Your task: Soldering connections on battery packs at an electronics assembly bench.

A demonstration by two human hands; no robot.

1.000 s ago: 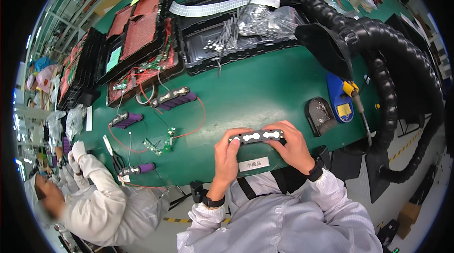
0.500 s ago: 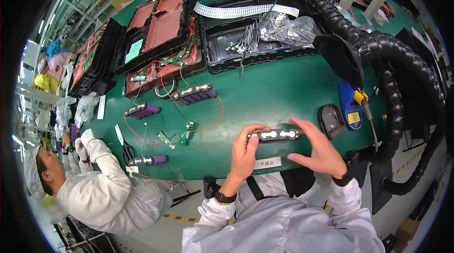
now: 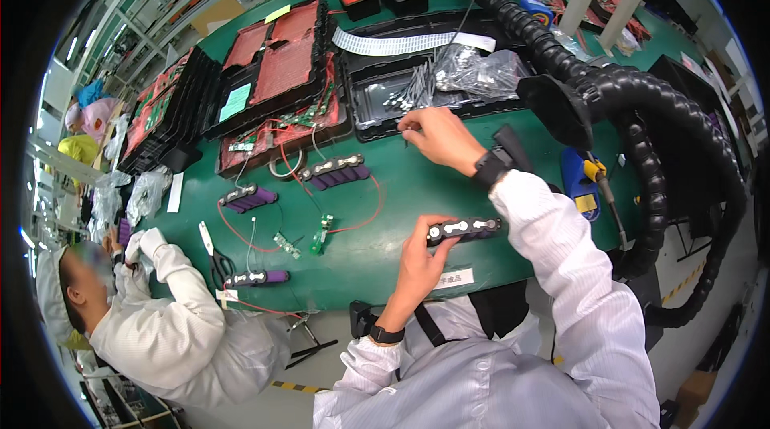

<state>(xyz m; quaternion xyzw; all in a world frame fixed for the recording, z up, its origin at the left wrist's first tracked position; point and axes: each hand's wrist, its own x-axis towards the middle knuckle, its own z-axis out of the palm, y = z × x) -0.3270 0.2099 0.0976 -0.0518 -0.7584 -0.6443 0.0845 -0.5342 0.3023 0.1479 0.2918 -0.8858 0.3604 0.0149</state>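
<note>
Left hand (image 3: 420,259): gripping the battery pack (image 3: 473,229) by its left end | Pack: over the green table (image 3: 457,184), near its front edge | Right hand (image 3: 439,137): at the black tray (image 3: 370,135), fingers bunched, can't tell if pinching anything

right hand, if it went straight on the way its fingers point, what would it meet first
Most likely the near edge of the black tray; the right hand overlaps it in this view, but its height is unclear, so it might pass over.
</note>
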